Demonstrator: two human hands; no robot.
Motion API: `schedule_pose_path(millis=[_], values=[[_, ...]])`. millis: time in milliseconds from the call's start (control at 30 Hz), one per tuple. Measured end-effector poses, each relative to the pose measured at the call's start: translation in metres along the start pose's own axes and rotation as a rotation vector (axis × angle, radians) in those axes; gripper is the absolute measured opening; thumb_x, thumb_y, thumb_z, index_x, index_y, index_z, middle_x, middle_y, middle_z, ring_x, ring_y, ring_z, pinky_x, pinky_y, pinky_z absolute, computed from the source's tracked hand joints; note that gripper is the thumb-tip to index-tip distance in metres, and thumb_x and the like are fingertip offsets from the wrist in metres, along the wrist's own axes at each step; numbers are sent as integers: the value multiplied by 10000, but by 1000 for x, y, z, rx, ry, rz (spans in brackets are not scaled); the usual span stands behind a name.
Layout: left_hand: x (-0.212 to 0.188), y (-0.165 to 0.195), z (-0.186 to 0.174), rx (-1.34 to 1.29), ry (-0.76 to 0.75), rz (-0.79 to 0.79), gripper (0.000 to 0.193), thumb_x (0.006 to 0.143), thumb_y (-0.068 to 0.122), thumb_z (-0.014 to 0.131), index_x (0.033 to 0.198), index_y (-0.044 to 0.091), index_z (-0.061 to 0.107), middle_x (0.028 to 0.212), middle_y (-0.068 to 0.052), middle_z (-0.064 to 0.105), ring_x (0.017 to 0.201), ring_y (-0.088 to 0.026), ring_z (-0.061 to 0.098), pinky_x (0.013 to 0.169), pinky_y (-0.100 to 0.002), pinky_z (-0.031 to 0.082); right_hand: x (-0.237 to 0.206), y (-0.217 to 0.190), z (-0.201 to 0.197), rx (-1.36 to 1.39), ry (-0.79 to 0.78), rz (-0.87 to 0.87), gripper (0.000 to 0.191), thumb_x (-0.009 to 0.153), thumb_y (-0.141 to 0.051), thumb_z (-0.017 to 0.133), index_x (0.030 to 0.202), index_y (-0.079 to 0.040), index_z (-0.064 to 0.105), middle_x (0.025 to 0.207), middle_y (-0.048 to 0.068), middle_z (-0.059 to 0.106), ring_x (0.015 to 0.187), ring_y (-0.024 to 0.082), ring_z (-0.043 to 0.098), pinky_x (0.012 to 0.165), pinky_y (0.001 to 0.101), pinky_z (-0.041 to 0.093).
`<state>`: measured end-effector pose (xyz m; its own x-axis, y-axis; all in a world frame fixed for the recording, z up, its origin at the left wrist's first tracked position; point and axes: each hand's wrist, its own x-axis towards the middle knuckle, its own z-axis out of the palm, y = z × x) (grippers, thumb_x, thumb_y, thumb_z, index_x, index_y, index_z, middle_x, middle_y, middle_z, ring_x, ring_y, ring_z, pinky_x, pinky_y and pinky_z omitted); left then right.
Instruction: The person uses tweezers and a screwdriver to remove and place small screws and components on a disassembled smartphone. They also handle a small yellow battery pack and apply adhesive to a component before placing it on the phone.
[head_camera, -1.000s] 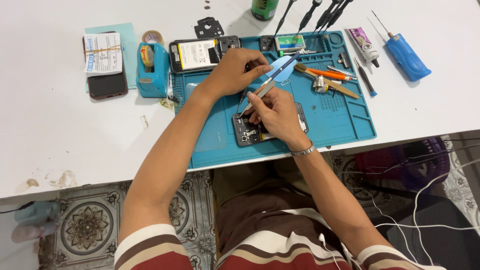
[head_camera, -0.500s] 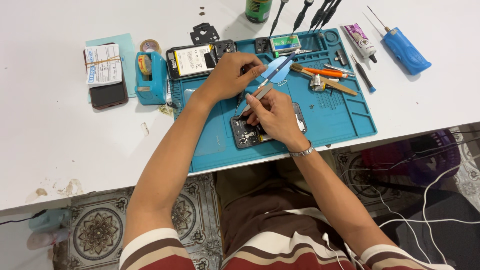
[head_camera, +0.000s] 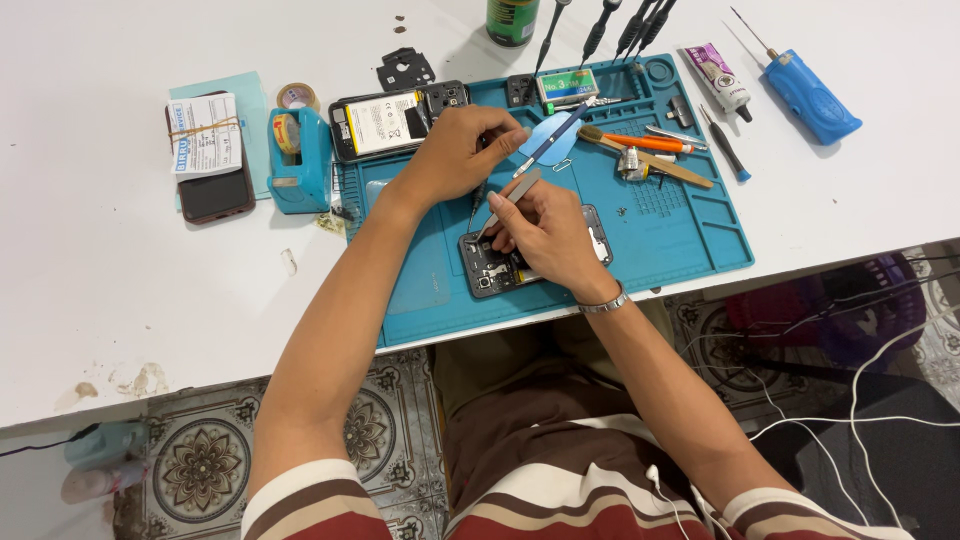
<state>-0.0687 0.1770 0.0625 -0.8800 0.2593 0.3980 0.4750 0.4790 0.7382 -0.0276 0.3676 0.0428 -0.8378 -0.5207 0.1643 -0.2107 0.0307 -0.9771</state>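
An opened phone (head_camera: 487, 272) with its dark insides showing lies on a blue work mat (head_camera: 680, 235). My right hand (head_camera: 550, 235) rests over the phone, shut on metal tweezers (head_camera: 507, 203) whose tips point down at the phone's upper left. My left hand (head_camera: 455, 152) is just above it, fingers closed around a thin dark tool (head_camera: 475, 205) that slants down toward the phone. A light blue pick (head_camera: 545, 140) lies beside my left fingertips.
A phone back with a battery (head_camera: 385, 122) lies at the mat's top left, next to a blue tape dispenser (head_camera: 296, 150) and a dark phone with a paper bundle (head_camera: 208, 165). Screwdrivers (head_camera: 600, 30), a brush (head_camera: 650, 162), a tube (head_camera: 715, 70) and a blue hand tool (head_camera: 810, 95) lie to the right.
Both hands stay over the opened phone with the same tools. The right hand and tweezers shift only slightly; the view has drifted a little.
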Motion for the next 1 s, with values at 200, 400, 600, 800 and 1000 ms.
schedule_pose_path(millis=[200, 400, 600, 800, 1000], values=[[1, 1, -4, 14, 5, -5, 407, 1013, 416, 654, 960, 28, 764, 751, -71, 682, 634, -145, 578, 585, -322, 463, 1, -4, 2, -10, 8, 2, 206, 1039, -192, 622, 1000, 9, 633, 780, 88, 734, 626, 103, 706, 562, 234, 582], [1, 2, -9, 12, 5, 27, 407, 1018, 418, 654, 966, 29, 765, 755, -73, 685, 639, -144, 585, 590, -321, 465, 4, -9, 7, -20, 16, 7, 188, 1035, -173, 625, 995, 10, 630, 776, 86, 735, 633, 104, 711, 562, 234, 587], [0, 1, -15, 9, 4, 16, 405, 1023, 413, 649, 975, 27, 761, 766, -78, 687, 645, -147, 587, 593, -320, 469, 5, -11, 12, -36, 23, -16, 185, 1039, -167, 622, 987, 11, 625, 773, 84, 738, 626, 103, 711, 554, 230, 577], [-1, 3, -16, 0, 5, 19, 407, 1023, 410, 649, 974, 22, 762, 767, -77, 687, 651, -145, 594, 599, -318, 473, 4, -13, 14, -19, 21, -17, 183, 1038, -169, 623, 990, 8, 638, 771, 82, 736, 635, 97, 715, 561, 225, 582], [0, 5, -26, 8, 0, 21, 406, 1020, 404, 653, 985, 13, 759, 774, -89, 685, 662, -155, 591, 607, -322, 472, 8, -21, 20, -36, 44, -25, 191, 1033, -174, 627, 982, 10, 637, 772, 76, 740, 631, 98, 711, 563, 226, 577]])
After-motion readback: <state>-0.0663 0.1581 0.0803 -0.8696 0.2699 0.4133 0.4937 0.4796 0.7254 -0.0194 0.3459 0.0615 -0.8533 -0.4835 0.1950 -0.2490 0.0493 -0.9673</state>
